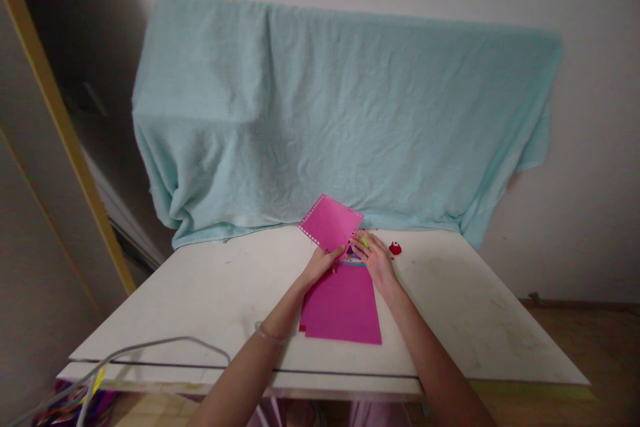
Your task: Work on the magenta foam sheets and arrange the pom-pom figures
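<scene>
Left hand (324, 264) pinches a hole-edged pink sheet (331, 221). Green bit (365, 241) at the right hand (375, 260) fingertips, can't tell if gripped.

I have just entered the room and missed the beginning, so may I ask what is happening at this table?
A person at the white table holds a small pink sheet with holes along its edges by its near corner in the left hand. The right hand is close beside it, with something yellow-green at its fingers, too small to identify. A larger magenta sheet lies nearer the person, and a small red object lies beyond the right hand.
</scene>
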A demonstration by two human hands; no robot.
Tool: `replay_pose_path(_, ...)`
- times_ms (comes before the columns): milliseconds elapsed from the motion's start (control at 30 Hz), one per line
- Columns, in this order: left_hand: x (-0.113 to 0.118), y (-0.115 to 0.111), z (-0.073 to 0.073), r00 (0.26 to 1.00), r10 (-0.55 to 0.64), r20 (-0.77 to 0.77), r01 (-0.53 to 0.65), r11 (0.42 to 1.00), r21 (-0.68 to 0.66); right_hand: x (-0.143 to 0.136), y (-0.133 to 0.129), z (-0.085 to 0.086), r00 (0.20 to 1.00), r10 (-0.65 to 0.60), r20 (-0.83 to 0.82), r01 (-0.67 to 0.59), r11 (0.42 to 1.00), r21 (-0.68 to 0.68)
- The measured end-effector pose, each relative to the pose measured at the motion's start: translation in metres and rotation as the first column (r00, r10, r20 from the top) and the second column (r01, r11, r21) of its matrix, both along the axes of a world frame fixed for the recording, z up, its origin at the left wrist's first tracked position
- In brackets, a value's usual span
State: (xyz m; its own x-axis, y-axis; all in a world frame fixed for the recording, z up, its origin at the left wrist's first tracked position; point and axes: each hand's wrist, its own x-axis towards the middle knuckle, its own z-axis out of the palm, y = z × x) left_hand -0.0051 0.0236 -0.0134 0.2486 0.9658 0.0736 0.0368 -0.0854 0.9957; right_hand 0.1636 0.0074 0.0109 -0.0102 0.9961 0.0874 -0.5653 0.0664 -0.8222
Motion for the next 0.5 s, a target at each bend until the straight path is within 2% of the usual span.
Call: replay_pose_path(500,0.0009,0.0022,-0.0073,0.999,0.028,-0.017,-0.028,0.999,0.016,-0.0004,0.0004,-0.0003,1.0,-0.005,-0.002,0.005,1.0,-0.012)
